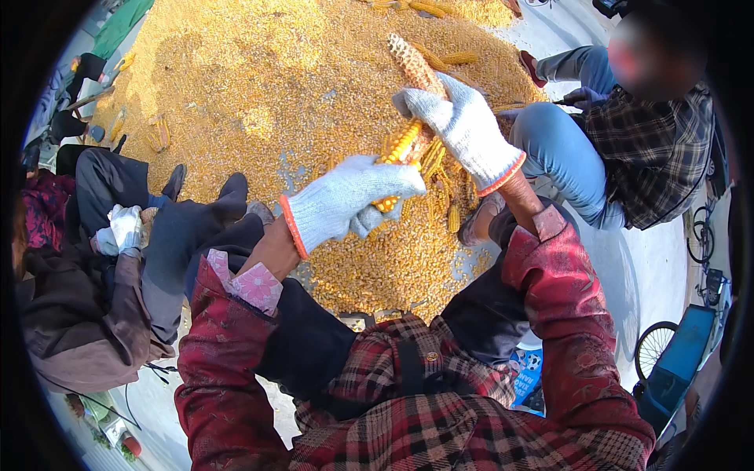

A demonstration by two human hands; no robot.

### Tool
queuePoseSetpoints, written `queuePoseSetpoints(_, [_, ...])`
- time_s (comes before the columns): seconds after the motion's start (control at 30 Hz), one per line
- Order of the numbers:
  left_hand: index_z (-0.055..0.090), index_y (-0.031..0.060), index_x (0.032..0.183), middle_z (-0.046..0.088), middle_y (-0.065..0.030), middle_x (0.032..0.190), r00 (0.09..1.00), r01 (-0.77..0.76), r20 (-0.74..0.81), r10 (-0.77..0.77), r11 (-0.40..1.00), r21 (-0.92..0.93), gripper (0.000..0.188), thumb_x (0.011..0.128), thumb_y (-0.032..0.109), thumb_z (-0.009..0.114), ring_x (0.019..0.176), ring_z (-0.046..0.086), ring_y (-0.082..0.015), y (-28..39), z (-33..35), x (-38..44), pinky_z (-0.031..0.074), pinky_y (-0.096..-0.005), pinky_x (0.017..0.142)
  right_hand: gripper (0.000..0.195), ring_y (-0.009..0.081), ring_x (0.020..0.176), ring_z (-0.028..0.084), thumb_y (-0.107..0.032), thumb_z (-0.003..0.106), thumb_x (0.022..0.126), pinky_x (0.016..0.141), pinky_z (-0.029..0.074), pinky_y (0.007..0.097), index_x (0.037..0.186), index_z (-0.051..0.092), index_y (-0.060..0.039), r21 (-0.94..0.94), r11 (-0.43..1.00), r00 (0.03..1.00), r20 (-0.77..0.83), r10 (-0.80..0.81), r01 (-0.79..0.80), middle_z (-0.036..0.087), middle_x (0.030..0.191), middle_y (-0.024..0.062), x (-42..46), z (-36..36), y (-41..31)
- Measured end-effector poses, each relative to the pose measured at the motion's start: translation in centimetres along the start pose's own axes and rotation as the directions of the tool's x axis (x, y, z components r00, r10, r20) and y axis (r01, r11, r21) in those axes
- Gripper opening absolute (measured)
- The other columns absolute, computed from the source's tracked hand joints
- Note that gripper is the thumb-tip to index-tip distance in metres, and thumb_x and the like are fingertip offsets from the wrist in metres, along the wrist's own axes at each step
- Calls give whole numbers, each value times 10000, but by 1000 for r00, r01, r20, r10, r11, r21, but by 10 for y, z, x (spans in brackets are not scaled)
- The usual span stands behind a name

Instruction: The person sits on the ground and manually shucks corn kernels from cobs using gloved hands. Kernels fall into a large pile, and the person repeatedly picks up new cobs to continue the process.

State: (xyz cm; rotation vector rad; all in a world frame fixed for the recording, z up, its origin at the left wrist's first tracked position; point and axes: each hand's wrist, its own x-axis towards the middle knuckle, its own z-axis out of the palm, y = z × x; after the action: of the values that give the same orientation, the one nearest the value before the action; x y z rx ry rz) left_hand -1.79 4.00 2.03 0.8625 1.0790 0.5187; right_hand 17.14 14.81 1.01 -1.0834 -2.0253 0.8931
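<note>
My left hand [359, 197], in a pale knitted work glove with an orange cuff, is closed around a partly shelled ear of corn [403, 144]; yellow kernels show above and below its fingers. My right hand [459, 120], gloved alike, grips a mostly bare corncob [415, 62] whose upper end points up and away. The cob and the ear meet between both hands; the exact contact is partly hidden by the fingers. Below them, several ears of corn [453, 218] lie on a broad heap of loose corn kernels [247, 88].
At the left sits a person with gloved hands [126, 226]. Another person in a checked shirt and jeans [559, 141] sits at the right. More ears of corn [459, 57] lie beyond my right hand. A blue cart [677, 359] and a bicycle [701, 235] stand at the far right.
</note>
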Motion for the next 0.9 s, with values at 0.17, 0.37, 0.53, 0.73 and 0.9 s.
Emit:
queuePoseSetpoints(0.17, [665,29,1000,726,-177,860,908,176,-252,335,239,955,460,828,453,710,762,727,-331,-9,19,1,552,-474,633,447,174,695,663,-452,617,945,654,526,319,915,699,-14,-207,924,933,98,345,-320,690,756,76,-1,10,18])
queuePoseSetpoints(0.37, [697,33,1042,715,-156,840,958,-6,-194,210,695,719,482,813,456,729,761,699,-308,-17,-3,-1,537,-439,660,511,166,609,606,-499,583,991,586,508,316,964,695,-1,555,714,901,194,387,-426,661,772,81,9,-19,15])
queuePoseSetpoints(0.53, [664,85,994,562,21,701,983,46,-181,15,944,327,370,857,414,763,527,486,-80,-4,3,-10,389,-250,460,546,151,968,656,-469,550,1029,888,528,313,1196,702,28,512,795,929,329,169,-326,720,1096,104,4,-33,7])
queuePoseSetpoints(0.73, [627,97,933,544,27,697,997,63,-45,-60,996,60,382,850,448,753,449,397,-52,-7,0,-10,302,-222,388,510,226,912,692,-477,594,994,845,519,351,1156,710,-8,57,998,920,387,-60,42,728,996,145,-13,-12,-13])
queuePoseSetpoints(0.9, [640,77,950,645,-83,747,967,110,-248,58,782,614,425,826,470,744,566,607,-201,-9,7,-8,461,-355,487,420,265,888,722,-414,614,977,771,543,366,1149,710,-43,-199,974,931,324,171,-109,733,970,159,-15,2,-16])
